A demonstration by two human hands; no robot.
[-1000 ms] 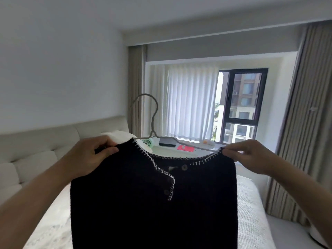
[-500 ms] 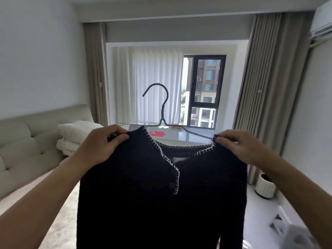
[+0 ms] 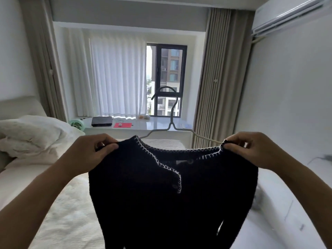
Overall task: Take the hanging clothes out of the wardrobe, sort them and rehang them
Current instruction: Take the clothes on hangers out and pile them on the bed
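I see a bed [image 3: 59, 209] below, window [image 3: 168, 79] and sill ahead. My left hand [image 3: 89, 155] and right hand [image 3: 251, 150] pinch the black cardigan [image 3: 170, 194] by its shoulders on its hanger [image 3: 170, 121], above the bed. Since half a second ago my view swung left.

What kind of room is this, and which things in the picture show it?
Most likely a bedroom in a flat. A bed with a white pillow lies on the left, long curtains cover a bay window, and an air conditioner hangs on the right wall.
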